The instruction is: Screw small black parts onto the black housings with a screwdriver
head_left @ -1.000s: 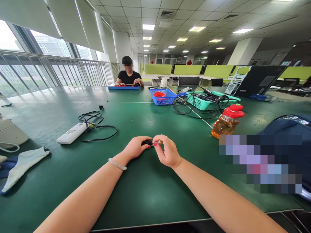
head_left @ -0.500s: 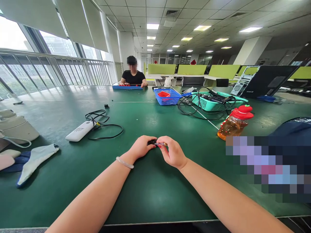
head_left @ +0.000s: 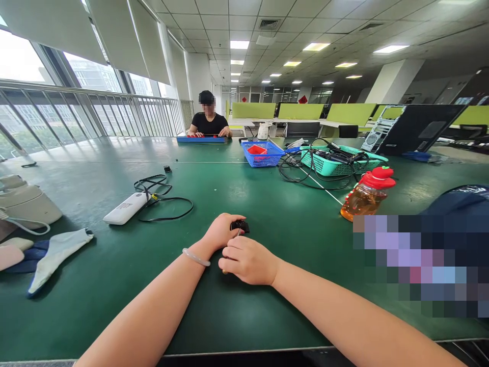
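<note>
On the table [head_left: 214,316] before you, your right hand [head_left: 250,260] curls round a slim tool [head_left: 225,271], mostly hidden; just beyond, your left hand [head_left: 222,230] grips the block [head_left: 240,225] at table level. Keep that block braced and the tool lightly guided. Half a second ago, your right hand was higher, holding the tool crosswise.

Bright: daylight from windows [head_left: 23,56] left of table [head_left: 298,214], lit ceiling panels [head_left: 239,45] beyond it; glare [head_left: 130,147] at its far left, pixelated patch [head_left: 420,255] right.
</note>
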The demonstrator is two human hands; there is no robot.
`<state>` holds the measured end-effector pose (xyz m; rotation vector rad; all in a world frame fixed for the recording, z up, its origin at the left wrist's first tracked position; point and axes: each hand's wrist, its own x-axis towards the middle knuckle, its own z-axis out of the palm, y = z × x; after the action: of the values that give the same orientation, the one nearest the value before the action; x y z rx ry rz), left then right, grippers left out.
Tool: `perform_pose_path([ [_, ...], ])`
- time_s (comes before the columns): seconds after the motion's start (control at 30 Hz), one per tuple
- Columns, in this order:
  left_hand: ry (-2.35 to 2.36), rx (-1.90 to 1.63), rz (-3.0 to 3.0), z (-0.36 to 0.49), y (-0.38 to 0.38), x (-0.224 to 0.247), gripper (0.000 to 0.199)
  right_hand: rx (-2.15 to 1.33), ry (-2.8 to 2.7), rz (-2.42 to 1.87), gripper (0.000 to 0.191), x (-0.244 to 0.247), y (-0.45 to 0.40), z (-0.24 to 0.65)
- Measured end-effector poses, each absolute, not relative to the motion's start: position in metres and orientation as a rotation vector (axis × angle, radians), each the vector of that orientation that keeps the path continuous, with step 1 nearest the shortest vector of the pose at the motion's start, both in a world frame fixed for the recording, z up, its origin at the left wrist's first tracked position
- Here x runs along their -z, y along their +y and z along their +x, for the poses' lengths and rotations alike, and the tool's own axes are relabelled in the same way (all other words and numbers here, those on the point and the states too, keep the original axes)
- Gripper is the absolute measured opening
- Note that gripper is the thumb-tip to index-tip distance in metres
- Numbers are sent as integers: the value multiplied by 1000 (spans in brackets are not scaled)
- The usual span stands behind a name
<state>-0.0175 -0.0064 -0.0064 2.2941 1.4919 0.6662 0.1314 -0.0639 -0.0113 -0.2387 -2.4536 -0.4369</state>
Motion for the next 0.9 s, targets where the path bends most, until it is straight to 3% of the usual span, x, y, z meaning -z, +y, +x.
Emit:
perform_pose_path([
  [0.27,1462,-714,2193,-17,-8,3,44,514,-2502,-201,21,13,-62,135],
  [0.53,1450,-683,2184,-17,-8,1,44,402,-2408,-247,16,3,-58,142],
  [0.77,1398,-675,2212,-19,-6,0,44,-130,-1902,-573,2,-5,-46,160],
  [0.9,1442,-632,2224,-20,-5,-1,44,-511,-1529,-711,14,0,-32,168],
])
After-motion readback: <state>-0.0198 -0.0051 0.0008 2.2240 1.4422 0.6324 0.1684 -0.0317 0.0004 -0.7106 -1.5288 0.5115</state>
